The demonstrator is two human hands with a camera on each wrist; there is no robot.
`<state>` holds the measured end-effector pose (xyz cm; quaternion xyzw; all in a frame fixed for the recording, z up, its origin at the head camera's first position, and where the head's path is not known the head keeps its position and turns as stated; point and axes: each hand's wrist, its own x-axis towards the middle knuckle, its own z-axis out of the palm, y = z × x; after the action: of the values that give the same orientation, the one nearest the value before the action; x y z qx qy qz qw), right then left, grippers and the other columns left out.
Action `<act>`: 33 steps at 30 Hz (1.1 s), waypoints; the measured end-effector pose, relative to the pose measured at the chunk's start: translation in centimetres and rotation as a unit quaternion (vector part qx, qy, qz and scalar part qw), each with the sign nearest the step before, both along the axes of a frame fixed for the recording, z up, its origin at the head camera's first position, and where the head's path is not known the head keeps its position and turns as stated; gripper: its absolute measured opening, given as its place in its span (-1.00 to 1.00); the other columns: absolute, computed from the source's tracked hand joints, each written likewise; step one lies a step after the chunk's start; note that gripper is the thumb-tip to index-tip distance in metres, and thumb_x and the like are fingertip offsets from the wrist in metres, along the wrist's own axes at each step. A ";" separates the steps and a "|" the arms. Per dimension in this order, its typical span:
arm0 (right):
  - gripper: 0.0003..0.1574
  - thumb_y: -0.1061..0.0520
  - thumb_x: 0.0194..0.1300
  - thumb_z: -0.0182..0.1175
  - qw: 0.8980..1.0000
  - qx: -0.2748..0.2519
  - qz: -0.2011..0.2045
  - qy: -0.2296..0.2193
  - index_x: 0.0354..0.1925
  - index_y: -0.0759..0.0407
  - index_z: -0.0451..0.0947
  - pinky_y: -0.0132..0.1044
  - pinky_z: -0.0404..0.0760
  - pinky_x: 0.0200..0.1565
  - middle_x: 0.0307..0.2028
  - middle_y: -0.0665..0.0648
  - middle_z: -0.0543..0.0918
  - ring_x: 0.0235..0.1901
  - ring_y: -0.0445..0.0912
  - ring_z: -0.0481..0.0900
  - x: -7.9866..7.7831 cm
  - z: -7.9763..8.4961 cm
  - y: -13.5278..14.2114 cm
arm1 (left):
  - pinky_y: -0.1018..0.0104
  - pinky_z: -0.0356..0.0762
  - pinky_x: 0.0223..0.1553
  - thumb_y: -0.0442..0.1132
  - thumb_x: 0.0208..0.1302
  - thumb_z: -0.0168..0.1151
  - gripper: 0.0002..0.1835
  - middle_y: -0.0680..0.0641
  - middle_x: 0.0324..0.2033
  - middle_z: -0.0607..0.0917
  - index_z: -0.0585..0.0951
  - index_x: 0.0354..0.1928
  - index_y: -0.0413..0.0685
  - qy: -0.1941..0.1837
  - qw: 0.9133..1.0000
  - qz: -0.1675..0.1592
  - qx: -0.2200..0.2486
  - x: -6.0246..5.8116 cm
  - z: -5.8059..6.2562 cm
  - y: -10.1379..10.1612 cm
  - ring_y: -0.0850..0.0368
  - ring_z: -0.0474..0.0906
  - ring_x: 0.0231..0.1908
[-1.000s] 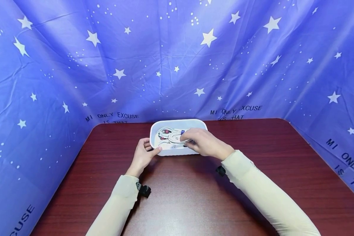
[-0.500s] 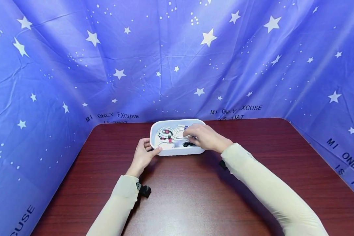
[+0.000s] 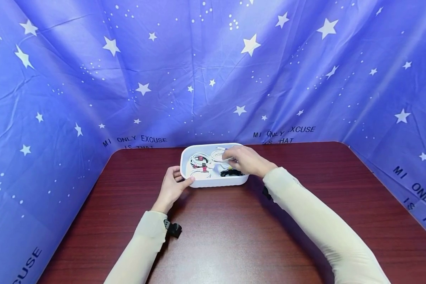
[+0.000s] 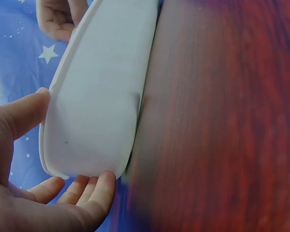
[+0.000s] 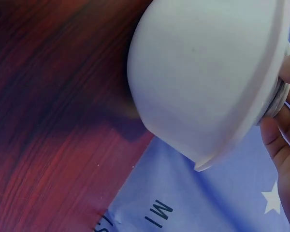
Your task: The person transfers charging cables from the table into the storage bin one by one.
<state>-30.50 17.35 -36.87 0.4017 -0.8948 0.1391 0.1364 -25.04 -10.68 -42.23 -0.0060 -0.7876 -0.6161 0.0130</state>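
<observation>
A shallow white plastic box [image 3: 218, 183] stands near the far edge of the table. My left hand [image 3: 171, 187] grips its near left corner, with the thumb on the rim and the fingers against the end wall, as the left wrist view [image 4: 87, 121] shows. My right hand [image 3: 247, 159] pinches a coiled white cable [image 3: 218, 156] at the back right of the box, above its floor. On the left inside lie coiled white cables [image 3: 200, 173] with red ties. A black cable bundle [image 3: 230, 172] lies at the front right. In the right wrist view, part of the held coil [image 5: 279, 99] shows past the rim.
The dark red wooden table [image 3: 213, 236] reaches toward the viewer. A blue star-printed curtain [image 3: 191, 71] hangs close behind the table's far edge and along both sides.
My right hand has moved away from the viewer and slightly right with the white coil, baring the black bundle and red tie. My left hand has stayed on the box corner.
</observation>
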 end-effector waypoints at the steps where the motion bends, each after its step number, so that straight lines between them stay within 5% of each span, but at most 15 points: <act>1: -0.71 0.30 0.15 0.24 1.000 0.002 -0.002 -0.005 -0.18 0.00 0.64 -0.16 0.51 -0.03 -0.19 -0.08 0.67 -0.10 -0.12 0.56 -0.1 0.0 0.0 | 0.22 0.53 -0.05 -0.30 0.05 0.44 -0.29 -0.28 0.03 0.49 0.30 0.22 -0.27 -0.001 1.000 0.000 0.001 0.0 0.0 0.0 -0.12 0.48 0.10; 15: -0.73 0.29 0.15 0.24 0.998 0.020 -0.025 -0.048 -0.17 0.04 0.65 -0.13 0.51 0.01 -0.16 -0.03 0.68 -0.08 -0.10 0.58 -2.1 -1.1 0.1 | 0.23 0.52 -0.07 -0.29 0.06 0.44 -0.29 -0.28 0.04 0.50 0.30 0.22 -0.27 -0.003 1.000 0.000 0.005 0.0 0.0 -0.1 -0.09 0.49 0.09; 33: -0.73 0.31 0.10 0.28 0.996 0.047 -0.034 -0.064 -0.21 0.05 0.67 -0.15 0.50 0.02 -0.22 -0.04 0.70 -0.12 -0.10 0.59 -2.6 -1.9 0.3 | 0.21 0.52 -0.05 -0.30 0.05 0.45 -0.29 -0.31 0.04 0.50 0.31 0.21 -0.30 0.004 1.000 0.000 0.008 -0.1 0.0 0.0 -0.13 0.49 0.08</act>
<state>-33.10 17.64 -38.73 0.3668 -0.9205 0.1178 0.0648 -25.13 -10.70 -42.24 -0.0083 -0.7826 -0.6223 0.0160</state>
